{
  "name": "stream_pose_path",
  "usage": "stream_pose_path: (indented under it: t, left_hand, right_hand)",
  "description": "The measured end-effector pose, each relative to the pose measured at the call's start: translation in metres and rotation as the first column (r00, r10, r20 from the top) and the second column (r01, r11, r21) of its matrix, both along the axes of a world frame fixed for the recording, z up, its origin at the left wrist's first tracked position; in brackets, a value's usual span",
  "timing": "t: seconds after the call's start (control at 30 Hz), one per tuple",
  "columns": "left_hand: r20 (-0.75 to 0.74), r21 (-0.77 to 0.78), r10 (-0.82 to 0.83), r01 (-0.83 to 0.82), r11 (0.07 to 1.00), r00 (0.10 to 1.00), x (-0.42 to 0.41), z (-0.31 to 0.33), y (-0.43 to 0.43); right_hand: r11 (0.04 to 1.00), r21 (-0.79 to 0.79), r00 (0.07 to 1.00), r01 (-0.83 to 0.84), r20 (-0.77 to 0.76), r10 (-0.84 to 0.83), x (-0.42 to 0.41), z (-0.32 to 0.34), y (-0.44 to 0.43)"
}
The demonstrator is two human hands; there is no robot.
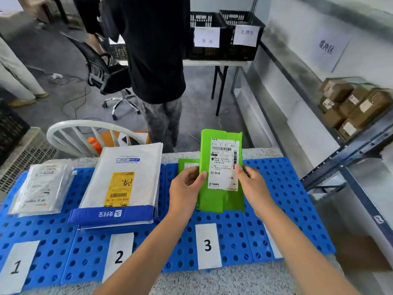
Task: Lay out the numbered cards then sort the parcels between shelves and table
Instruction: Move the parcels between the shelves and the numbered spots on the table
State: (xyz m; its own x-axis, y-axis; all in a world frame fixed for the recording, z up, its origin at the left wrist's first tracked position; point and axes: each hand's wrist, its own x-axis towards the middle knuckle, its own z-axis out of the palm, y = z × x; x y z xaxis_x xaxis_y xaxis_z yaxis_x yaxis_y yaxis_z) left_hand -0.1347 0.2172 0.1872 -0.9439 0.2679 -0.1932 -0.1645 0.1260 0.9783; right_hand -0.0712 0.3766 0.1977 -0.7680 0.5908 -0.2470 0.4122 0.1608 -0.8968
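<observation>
The green parcel (223,158) is gripped at its long edges, the left hand (185,186) curled round one and the right hand (254,186) round the other, with both thumbs laid on the label. It is held over the blue mat (287,188), beyond card 3 (208,245), its long axis pointing away. A second green parcel (188,162) is largely hidden behind it. A further card (273,245) is mostly covered by the right forearm.

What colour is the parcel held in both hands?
Bright green parcel with a white shipping label, clearest in the head view, held above card 3.
</observation>
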Motion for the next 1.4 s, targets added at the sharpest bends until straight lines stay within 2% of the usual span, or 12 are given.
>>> stream_pose_path:
  t: [0.17,0.33,0.53,0.77,0.93,1.07,1.23,1.4]
  left_hand:
    - [0.059,-0.103,-0.006,0.012,0.995,0.998,-0.027,-0.027,0.032]
    - [0.052,-0.282,-0.031,0.044,0.958,0.998,-0.057,-0.058,0.06]
    - [0.053,-0.412,-0.026,0.045,0.91,0.998,-0.08,-0.093,0.093]
    - [0.048,-0.532,-0.038,0.057,0.845,0.998,-0.08,-0.135,0.117]
    - [0.07,-0.61,-0.001,0.043,0.791,0.998,-0.079,-0.164,0.132]
    - [0.057,-0.616,-0.015,0.047,0.786,0.998,-0.079,-0.172,0.139]
    - [-0.002,-0.592,0.031,-0.027,0.806,1.0,-0.074,-0.176,0.14]
    - [0.034,-0.591,0.064,-0.031,0.806,0.997,-0.077,-0.175,0.135]
  right_hand:
    - [0.995,0.005,0.993,-0.096,0.072,0.095,-0.036,-0.037,0.032]
    - [0.987,0.034,0.976,-0.155,0.16,0.148,-0.066,-0.066,0.058]
    - [0.988,-0.124,0.986,-0.092,0.124,0.108,-0.087,-0.1,0.08]
    - [0.985,-0.146,0.974,-0.088,0.194,0.115,-0.095,-0.155,0.098]
    - [0.992,-0.072,0.948,-0.102,0.294,0.119,-0.095,-0.179,0.1]
    - [0.996,-0.054,0.949,-0.074,0.303,0.087,-0.096,-0.195,0.101]
    - [0.996,-0.011,0.937,-0.085,0.338,0.083,-0.096,-0.209,0.095]
    - [0.943,0.23,0.892,-0.241,0.436,0.122,-0.09,-0.209,0.09]
